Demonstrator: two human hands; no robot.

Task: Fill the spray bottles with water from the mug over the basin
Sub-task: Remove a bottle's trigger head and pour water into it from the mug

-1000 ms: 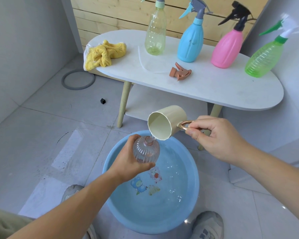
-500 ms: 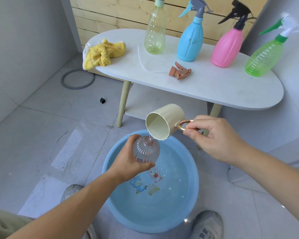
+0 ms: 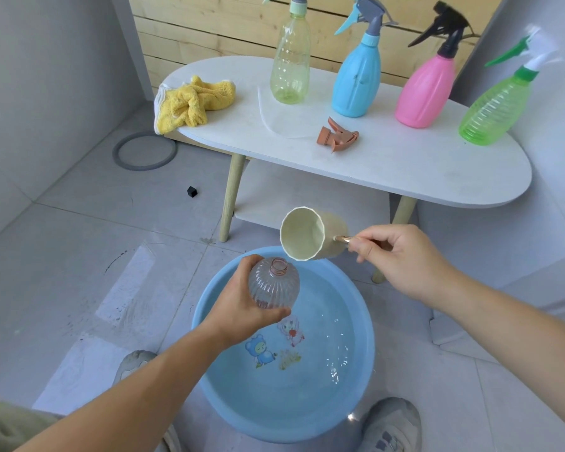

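My left hand (image 3: 242, 309) curls round the clear bottle (image 3: 274, 287), its uncapped neck up, over the water-filled basin (image 3: 268, 425) beneath both hands. My right hand (image 3: 402, 261) pinches the mug (image 3: 307, 233) by its handle, tipped sideways just above the bottle's mouth.

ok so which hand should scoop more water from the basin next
Right, probably: the right hand holds the mug by its handle at the basin's far rim, while the left hand grips the open bottle.
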